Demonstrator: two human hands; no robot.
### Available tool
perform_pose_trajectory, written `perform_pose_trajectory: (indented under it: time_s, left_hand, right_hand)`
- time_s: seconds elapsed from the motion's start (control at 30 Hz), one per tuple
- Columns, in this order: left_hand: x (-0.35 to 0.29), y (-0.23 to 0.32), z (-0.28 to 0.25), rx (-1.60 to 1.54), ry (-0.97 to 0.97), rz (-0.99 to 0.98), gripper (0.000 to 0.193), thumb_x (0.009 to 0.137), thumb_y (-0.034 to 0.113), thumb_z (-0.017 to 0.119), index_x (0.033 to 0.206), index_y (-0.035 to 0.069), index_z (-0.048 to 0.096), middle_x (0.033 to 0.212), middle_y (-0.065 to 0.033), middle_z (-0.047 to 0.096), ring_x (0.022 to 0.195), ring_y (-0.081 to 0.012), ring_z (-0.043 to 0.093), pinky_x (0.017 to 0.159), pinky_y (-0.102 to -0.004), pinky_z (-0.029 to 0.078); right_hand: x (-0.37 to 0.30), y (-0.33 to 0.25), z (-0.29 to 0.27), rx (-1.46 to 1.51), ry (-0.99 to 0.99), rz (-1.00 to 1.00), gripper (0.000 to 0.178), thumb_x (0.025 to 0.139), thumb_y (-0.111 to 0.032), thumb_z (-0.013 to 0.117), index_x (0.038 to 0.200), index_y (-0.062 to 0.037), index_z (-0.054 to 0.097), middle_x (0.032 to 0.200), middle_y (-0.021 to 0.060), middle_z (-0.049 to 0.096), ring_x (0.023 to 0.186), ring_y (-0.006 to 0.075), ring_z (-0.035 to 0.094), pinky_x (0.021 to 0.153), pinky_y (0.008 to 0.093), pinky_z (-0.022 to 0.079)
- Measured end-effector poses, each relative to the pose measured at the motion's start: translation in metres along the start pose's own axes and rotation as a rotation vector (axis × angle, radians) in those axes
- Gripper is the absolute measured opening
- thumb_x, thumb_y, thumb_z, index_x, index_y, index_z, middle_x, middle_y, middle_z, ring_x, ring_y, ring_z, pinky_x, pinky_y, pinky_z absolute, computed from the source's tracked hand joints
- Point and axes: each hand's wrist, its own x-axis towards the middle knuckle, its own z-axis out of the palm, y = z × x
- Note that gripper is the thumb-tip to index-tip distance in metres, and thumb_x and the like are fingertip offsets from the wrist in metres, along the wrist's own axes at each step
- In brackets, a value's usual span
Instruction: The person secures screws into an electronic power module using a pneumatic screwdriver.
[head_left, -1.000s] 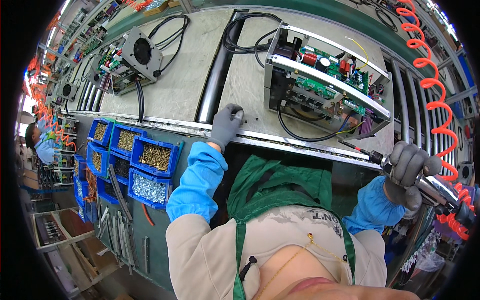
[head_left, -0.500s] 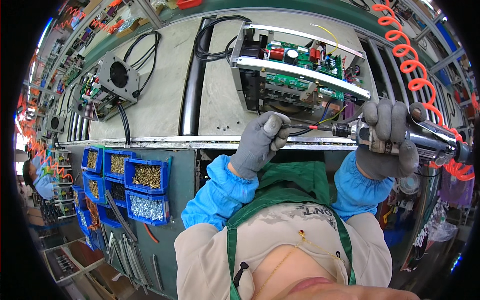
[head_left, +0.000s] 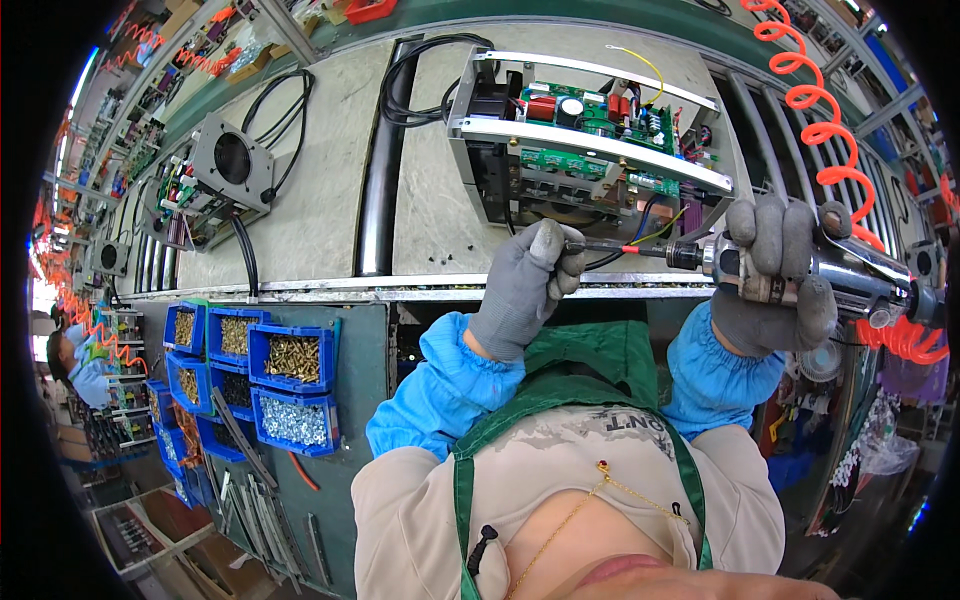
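Observation:
My right hand (head_left: pixel 775 270), in a grey glove, is wrapped round a silver air screwdriver (head_left: pixel 850 268) held level and pointing left. Its long bit (head_left: pixel 630 249), with a red band, reaches across to my left hand (head_left: pixel 530 285). There the gloved thumb and fingers are pinched at the bit's tip; whether a small screw sits between them is hidden. Just beyond both hands stands an open metal chassis (head_left: pixel 590 145) with green circuit boards, red parts and a pale crossbar. A yellow-green wire (head_left: pixel 665 228) hangs at its near side, behind the bit.
Blue bins (head_left: pixel 292 358) of brass, black and silver screws stand at left, with metal strips (head_left: pixel 262 520) nearby. A second unit with a fan (head_left: pixel 235 155) sits on the far left board. A red coiled hose (head_left: pixel 820 125) hangs at right. Loose black screws (head_left: pixel 440 256) lie by the roller.
The chassis and bench appear slightly shifted left in view. Both hands keep their hold, with the bit's tip still at my left fingers.

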Motion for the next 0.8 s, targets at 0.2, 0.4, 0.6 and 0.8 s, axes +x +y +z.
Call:
perform_pose_trajectory:
  time_s: [0.2,0.4,0.6,0.8]
  left_hand:
    - [-0.004,0.007,-0.003,0.053,-0.026,0.013,0.041,0.093,0.041,0.055,0.102,0.001,0.057,0.08,-0.0044,0.058,0.061,-0.0067,0.049,0.051,-0.0178,0.038]
    - [-0.002,0.013,0.002,0.461,-0.214,0.112,0.03,0.096,0.032,0.051,0.102,0.004,0.058,0.082,-0.002,0.058,0.068,-0.006,0.052,0.06,-0.019,0.042]
    - [0.015,0.014,0.032,0.93,-0.275,0.593,0.03,0.098,0.026,0.042,0.096,0.0,0.057,0.076,-0.0053,0.054,0.066,-0.0093,0.051,0.06,-0.0236,0.042]
    - [0.046,0.03,0.082,1.003,-0.513,0.718,0.02,0.094,0.016,0.047,0.099,0.001,0.059,0.074,-0.0105,0.052,0.063,-0.0181,0.052,0.062,-0.0285,0.044]
  right_hand:
    - [-0.005,0.0,0.0,0.039,0.173,0.001,0.047,0.076,-0.013,0.057,0.122,-0.0061,0.048,0.064,-0.0044,0.038,0.063,0.0116,0.039,0.074,0.0354,0.038]
    - [-0.007,-0.009,-0.009,0.114,0.219,-0.002,0.046,0.076,-0.014,0.059,0.12,-0.0067,0.05,0.062,-0.0054,0.036,0.061,0.0104,0.037,0.066,0.0312,0.032]
    - [-0.011,-0.031,-0.022,0.223,0.272,-0.122,0.046,0.075,-0.014,0.063,0.12,-0.0085,0.051,0.062,-0.0064,0.038,0.062,0.0102,0.039,0.066,0.03,0.032]
    - [-0.005,-0.07,-0.039,0.293,0.396,-0.307,0.043,0.069,-0.009,0.068,0.108,-0.0094,0.05,0.063,-0.0088,0.038,0.064,0.008,0.039,0.069,0.0296,0.035]
